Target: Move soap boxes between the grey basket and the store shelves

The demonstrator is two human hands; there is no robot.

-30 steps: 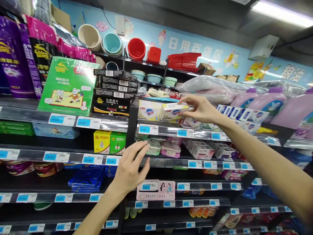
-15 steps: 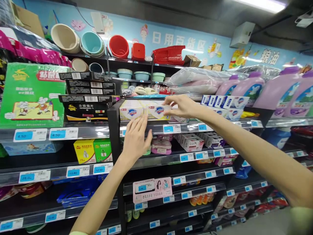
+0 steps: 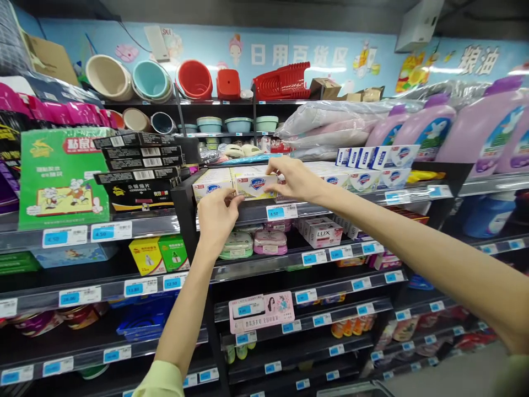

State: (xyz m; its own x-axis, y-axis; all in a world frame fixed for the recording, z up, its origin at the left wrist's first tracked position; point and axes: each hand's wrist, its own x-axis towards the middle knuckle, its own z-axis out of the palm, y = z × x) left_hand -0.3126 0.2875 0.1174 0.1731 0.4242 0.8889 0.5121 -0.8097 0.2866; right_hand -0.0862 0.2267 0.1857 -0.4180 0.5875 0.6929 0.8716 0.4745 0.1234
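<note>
A yellow and white soap box (image 3: pixel 254 186) with a blue oval logo stands at the front of the upper shelf. My right hand (image 3: pixel 293 179) grips its right end between thumb and fingers. My left hand (image 3: pixel 219 218) is closed at the box's lower left corner, its fingertips pinched together; whether they hold the box's edge is too small to tell. Left of that box is a similar soap box (image 3: pixel 212 187), partly behind my left fingers. More soap boxes (image 3: pixel 364 180) stand to the right of my right hand, with blue and white ones on top.
Below are soap dishes (image 3: pixel 270 242) and LUX boxes (image 3: pixel 323 232). Black boxes (image 3: pixel 142 190) and a green package (image 3: pixel 66 176) stand on the left. Purple bottles (image 3: pixel 475 129) are on the right. A price rail (image 3: pixel 306 210) runs along the shelf edge.
My left hand's spread fingers have drawn together at the box's lower left corner. The box looks slightly tilted and shifted left in view. The camera view has shifted, too.
</note>
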